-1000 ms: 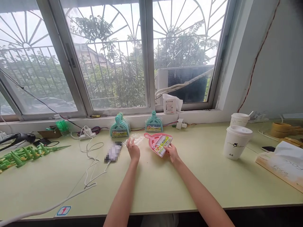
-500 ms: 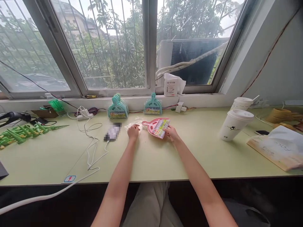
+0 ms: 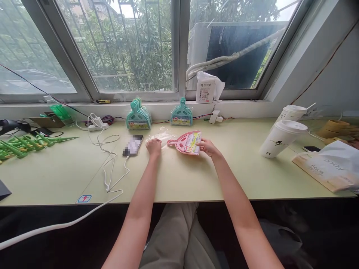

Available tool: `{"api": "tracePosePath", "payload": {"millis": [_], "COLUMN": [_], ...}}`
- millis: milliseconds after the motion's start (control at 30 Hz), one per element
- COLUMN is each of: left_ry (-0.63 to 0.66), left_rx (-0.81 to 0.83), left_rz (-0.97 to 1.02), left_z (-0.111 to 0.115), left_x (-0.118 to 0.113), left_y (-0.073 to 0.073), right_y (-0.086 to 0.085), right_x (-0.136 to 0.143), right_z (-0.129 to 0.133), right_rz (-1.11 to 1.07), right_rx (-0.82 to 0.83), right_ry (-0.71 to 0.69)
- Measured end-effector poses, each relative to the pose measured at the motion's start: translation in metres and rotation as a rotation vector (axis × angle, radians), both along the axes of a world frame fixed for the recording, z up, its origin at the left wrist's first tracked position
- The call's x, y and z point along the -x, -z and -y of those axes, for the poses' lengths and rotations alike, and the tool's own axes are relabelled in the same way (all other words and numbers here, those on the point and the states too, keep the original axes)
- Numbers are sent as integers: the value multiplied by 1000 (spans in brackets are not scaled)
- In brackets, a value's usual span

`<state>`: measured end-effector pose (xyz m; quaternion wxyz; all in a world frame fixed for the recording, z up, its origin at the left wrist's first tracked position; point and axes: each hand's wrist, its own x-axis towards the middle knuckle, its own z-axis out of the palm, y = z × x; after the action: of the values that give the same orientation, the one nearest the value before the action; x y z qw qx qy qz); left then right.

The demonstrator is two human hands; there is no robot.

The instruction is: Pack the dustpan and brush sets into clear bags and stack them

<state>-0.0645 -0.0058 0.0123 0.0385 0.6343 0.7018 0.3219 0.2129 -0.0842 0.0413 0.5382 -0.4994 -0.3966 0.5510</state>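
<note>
A small pink dustpan (image 3: 180,143) lies above the tabletop, its handle pointing left. On it sits a brush with pale bristles, partly behind a printed yellow-and-white label card (image 3: 194,141). My right hand (image 3: 209,147) grips the wide right edge of the dustpan, thumb on the card side and fingers partly hidden. A crumpled clear plastic bag (image 3: 165,133) lies behind and left of the dustpan. Closed at the near left corner of this bag is my left hand (image 3: 154,147), pinching its film.
Several packed teal dustpan sets (image 3: 138,116) stand by the window wall, with another teal set (image 3: 181,114) to their right. A charging phone (image 3: 132,145) and white cable lie left. White cups (image 3: 283,139) and a tissue pack (image 3: 325,164) are right; green plastic pieces (image 3: 25,145) are far left.
The dustpan has turned slightly so its wide edge faces more directly right, with my right hand still on it. My left hand has shifted a little left, exposing more of the bag. The view has tilted down.
</note>
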Motion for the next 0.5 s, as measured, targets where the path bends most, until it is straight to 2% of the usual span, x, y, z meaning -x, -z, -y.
{"api": "tracePosePath", "payload": {"millis": [100,167,367,500], "left_ry": [-9,14,214,304], "left_rx": [-127,-196,-279,-317], "left_rz": [-39,-36,79,141], "left_z": [5,10,27,30], "left_x": [-3,-9,-32,-37], "left_y": [-3,-6,-15,-20], "right_y": [3,5,11,16], "right_x": [10,19,42,49], "right_z": [-1,-1,-1,-1], "right_rz": [-63,-105,-160,-203], "right_rx": [-43,-66,-49,-78], "right_ry": [123,151,23,81]}}
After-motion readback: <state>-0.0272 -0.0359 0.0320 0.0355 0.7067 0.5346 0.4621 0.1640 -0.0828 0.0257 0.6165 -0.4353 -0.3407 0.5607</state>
